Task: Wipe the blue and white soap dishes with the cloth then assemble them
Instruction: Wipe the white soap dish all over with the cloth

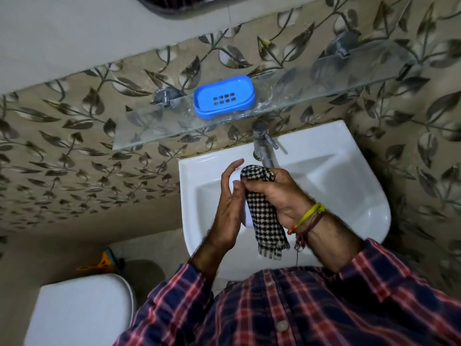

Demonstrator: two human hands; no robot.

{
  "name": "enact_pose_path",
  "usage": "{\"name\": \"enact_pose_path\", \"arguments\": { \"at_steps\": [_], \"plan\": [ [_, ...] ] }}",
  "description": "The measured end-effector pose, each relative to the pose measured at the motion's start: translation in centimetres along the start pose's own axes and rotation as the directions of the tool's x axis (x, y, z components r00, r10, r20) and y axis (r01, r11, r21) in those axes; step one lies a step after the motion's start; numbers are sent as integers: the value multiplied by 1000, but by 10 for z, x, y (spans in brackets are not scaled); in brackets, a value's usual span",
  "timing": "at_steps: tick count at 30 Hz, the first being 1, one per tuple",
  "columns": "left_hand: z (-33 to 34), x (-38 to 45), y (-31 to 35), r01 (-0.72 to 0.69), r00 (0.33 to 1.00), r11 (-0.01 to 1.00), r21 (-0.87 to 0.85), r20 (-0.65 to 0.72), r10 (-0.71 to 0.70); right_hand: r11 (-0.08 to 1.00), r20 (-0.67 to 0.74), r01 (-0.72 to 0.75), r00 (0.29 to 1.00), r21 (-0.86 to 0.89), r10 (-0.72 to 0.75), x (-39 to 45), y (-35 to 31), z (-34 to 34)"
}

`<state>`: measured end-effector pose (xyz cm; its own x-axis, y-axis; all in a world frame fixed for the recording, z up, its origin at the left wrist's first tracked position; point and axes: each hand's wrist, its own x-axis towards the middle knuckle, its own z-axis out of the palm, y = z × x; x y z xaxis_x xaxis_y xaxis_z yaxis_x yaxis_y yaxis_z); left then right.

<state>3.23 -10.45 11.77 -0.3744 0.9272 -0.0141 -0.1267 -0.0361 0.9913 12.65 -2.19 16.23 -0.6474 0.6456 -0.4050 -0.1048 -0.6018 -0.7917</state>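
White plastic shows in the left hand point(228, 201), which cups the white soap dish point(235, 186) over the sink point(349, 196). Right hand point(279, 193) grips the checked cloth point(264, 216), rubbing it: wiping step. Blue soap dish point(224, 97) waits at twelve o'clock on the glass shelf point(324, 78), probably wiped next.

Dim, cool light fills a wide-angle bathroom view bowed at its edges.

The washbasin point(324, 171) beyond the fingers is brightest, with a soft shadow in its bowl; pale glare streaks the glass shelf point(287, 96) above them. Leaf-patterned wall tiles point(62, 146) smear and curve toward the frame's borders; the corners darken.
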Motion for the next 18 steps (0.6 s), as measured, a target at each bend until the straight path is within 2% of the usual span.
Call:
{"name": "enact_pose_path", "arguments": {
  "at_steps": [2, 4, 6, 9, 11, 16, 18],
  "plan": [
    [1, -2, 1, 1, 1000, 1000, -22, -25, -2, 997, 50, 39, 998, -59, -36, -5, 0, -1],
    [-1, 0, 5, -11, 998, 999, -33, -61, 9, 968, 116, 105, 990, -227, -80, -11, 2, -2],
    [-4, 4, 10, -33, 998, 997, -63, -47, 30, 936, 164, 136, 983, -323, -86, -13, -2, -4],
    [5, 5, 10, -27, 999, 998, -54, -37, 25, 946, 107, 127, 989, -299, -99, -10, -14, -4],
    [8, 3, 10, 12, 996, 999, -51, -86, -16, 963, 60, 126, 992, -239, -114, -6, -18, 1],
    [-4, 9, 16, -6, 998, 995, -104, -67, -1, 889, 168, 141, 983, -435, -74, -12, -12, 6],
    [1, 2, 9, 16, 997, 992, -125, -67, -24, 916, 157, 136, 984, -379, -81, -10, -15, 6]
  ]
}}
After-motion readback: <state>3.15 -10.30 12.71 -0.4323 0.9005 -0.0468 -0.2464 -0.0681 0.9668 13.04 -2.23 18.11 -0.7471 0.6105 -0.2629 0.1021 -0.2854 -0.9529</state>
